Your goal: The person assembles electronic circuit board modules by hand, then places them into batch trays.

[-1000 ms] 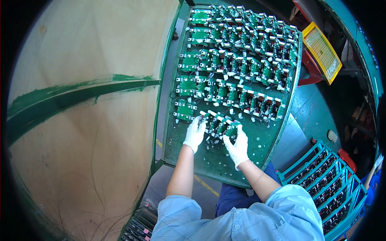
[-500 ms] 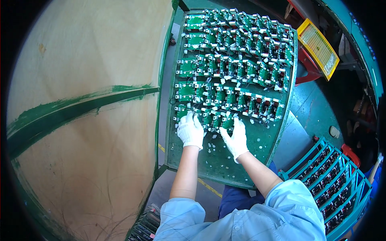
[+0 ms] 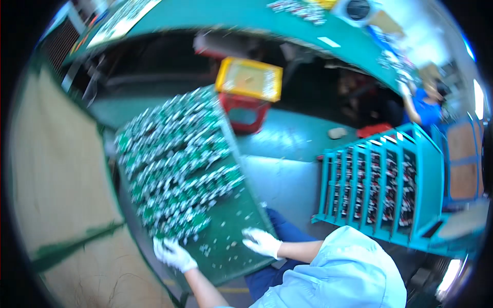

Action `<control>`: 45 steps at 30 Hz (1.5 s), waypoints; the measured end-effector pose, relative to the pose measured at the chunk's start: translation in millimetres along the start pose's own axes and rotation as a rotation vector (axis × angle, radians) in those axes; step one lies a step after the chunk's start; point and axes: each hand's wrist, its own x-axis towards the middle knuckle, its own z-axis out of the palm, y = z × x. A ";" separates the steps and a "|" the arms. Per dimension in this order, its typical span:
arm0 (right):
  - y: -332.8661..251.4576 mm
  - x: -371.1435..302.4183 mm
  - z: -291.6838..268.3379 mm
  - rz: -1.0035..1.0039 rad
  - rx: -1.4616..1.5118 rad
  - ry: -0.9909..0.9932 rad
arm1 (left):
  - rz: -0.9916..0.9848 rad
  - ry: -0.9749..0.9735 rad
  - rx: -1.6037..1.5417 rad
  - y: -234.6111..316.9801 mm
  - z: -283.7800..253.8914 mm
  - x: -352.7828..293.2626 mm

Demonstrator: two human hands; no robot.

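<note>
Several rows of green circuit boards [image 3: 179, 177] with white connectors stand close together on a green tabletop [image 3: 233, 256]. My left hand [image 3: 174, 255], in a white glove, is at the near left corner of the boards, its fingers stretched out and blurred; no held thing shows in it. My right hand [image 3: 262, 243], also gloved in white, hovers at or just over the tabletop near its right edge, fingers apart, holding nothing. Small white bits [image 3: 233, 244] lie scattered on the tabletop between my hands. Motion blur hides the boards' details.
Pale wooden panels [image 3: 67, 169] with green edges stand at left. A yellow-framed tray [image 3: 250, 78] rests on a red stool [image 3: 244, 114] beyond the table. At right is a teal rack [image 3: 367, 190] holding dark parts. A co-worker in blue [image 3: 425, 108] is at a long green bench [image 3: 169, 18].
My view has swung to the right, bringing the bench, the whole rack and a co-worker into sight. My right hand has drawn back from the boards, and my hands are farther apart.
</note>
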 end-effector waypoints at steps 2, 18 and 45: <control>7.9 -46.9 -34.7 0.086 -0.012 -0.013 | -0.042 -0.028 -0.218 30.7 -1.7 -23.0; 97.2 -68.9 -280.0 -0.089 0.141 0.311 | 0.272 -1.066 -0.451 246.6 31.3 -175.9; 128.2 -27.3 -494.2 0.441 0.176 0.755 | 0.878 -1.258 0.295 495.7 355.5 20.8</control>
